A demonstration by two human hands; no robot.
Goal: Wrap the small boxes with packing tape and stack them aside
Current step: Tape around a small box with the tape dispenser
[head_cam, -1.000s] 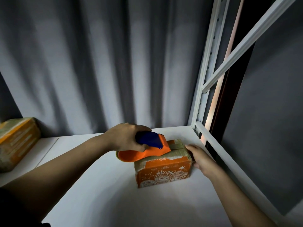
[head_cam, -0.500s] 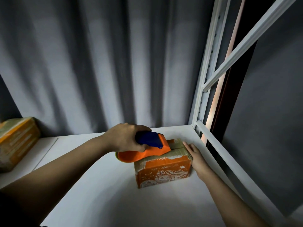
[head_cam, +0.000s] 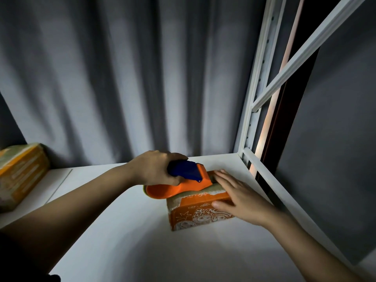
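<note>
Orange printed box (head_cam: pixel 200 215) on white shelf (head_cam: pixel 142 251), tape dispenser (head_cam: pixel 184 183) atop

The box (head_cam: pixel 200 210) near the middle is orange, its near face printed with white line drawings: a star, cartoon figures and swirls. Its top carries a band of dull tan tape (head_cam: pixel 213 189) with a ragged pale edge. The dispenser (head_cam: pixel 183 185) resting on it has an orange body and a dark blue grip. The worktop (head_cam: pixel 142 251) is plain white, shaded grey towards the near edge. At the far left a second box (head_cam: pixel 19 176) shows orange stripes under dull olive-tan. The curtain (head_cam: pixel 122 78) behind is grey, with darker vertical folds. The frame (head_cam: pixel 256 78) at the right is white; beside it runs a thin pinkish strip against black.
</note>
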